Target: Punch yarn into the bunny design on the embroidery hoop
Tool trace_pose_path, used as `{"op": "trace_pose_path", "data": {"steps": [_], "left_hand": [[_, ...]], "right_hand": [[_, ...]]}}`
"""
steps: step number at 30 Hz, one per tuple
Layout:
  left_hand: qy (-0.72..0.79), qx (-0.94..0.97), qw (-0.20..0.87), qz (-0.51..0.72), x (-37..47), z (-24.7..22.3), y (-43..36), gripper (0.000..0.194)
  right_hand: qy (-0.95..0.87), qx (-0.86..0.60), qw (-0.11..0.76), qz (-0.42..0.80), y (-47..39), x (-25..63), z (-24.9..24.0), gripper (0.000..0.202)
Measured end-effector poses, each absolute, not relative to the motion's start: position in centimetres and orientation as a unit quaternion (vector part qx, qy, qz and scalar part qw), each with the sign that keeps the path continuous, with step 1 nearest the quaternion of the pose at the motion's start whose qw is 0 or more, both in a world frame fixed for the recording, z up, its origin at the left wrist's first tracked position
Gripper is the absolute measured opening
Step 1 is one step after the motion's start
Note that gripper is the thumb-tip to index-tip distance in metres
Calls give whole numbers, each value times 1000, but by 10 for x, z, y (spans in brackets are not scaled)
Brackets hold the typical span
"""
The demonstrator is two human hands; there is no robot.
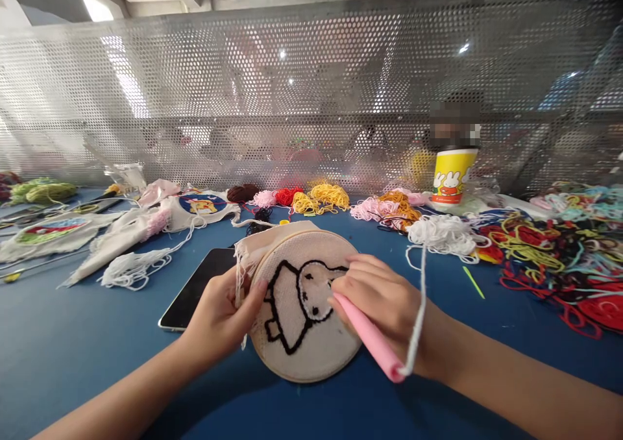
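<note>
My left hand [228,307] grips the left rim of a round embroidery hoop [335,355], thumb on the front and fingers behind. Pale cloth fills the hoop, with a rabbit figure [287,304] outlined in black yarn and lying sideways. Closed around a pink punch needle [372,339] is my right hand [384,291], at the hoop's right side near the rabbit's head. The tool's tip is hidden by my fingers. White yarn [419,317] runs out of its back end and up to a white yarn heap [445,235].
A dark tablet [195,291] lies under the hoop's left side. Yarn piles in yellow [326,196], red and pink line the back. A paper cup [452,177] stands before a perforated metal screen [311,102]. Tangled coloured yarn [530,252] covers the right; embroidered cloths [53,232] lie left.
</note>
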State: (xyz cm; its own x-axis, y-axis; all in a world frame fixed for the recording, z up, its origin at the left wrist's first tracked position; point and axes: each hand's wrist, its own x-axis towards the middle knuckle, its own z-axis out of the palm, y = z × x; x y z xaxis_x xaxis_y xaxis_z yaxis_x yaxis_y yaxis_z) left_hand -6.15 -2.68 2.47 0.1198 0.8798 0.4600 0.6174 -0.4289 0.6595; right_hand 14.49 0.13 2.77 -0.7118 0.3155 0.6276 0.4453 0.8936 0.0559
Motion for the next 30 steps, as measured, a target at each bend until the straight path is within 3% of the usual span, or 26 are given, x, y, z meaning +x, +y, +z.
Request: {"op": "trace_pose_path", "data": {"steps": [7, 14, 19, 24, 28, 30], "left_hand": [[508, 746, 154, 402, -63, 20, -26, 35], [492, 743, 197, 409, -64, 17, -26, 36], [493, 721, 243, 422, -62, 14, -27, 41], [489, 656, 370, 439, -57, 13, -29, 50], [436, 579, 560, 401, -53, 15, -33, 58], [390, 549, 656, 340, -50, 16, -36, 53]], "right_hand": [[-896, -259, 326, -158, -5, 140, 25, 10], [-885, -294, 361, -25, 2, 139, 18, 8], [-887, -291, 346, -93, 7, 140, 11, 8], [-898, -271, 315, -142, 13, 145, 12, 16], [-900, -283, 308, -125, 18, 153, 20, 13], [-905, -270, 311, -110, 19, 160, 25, 14]]}}
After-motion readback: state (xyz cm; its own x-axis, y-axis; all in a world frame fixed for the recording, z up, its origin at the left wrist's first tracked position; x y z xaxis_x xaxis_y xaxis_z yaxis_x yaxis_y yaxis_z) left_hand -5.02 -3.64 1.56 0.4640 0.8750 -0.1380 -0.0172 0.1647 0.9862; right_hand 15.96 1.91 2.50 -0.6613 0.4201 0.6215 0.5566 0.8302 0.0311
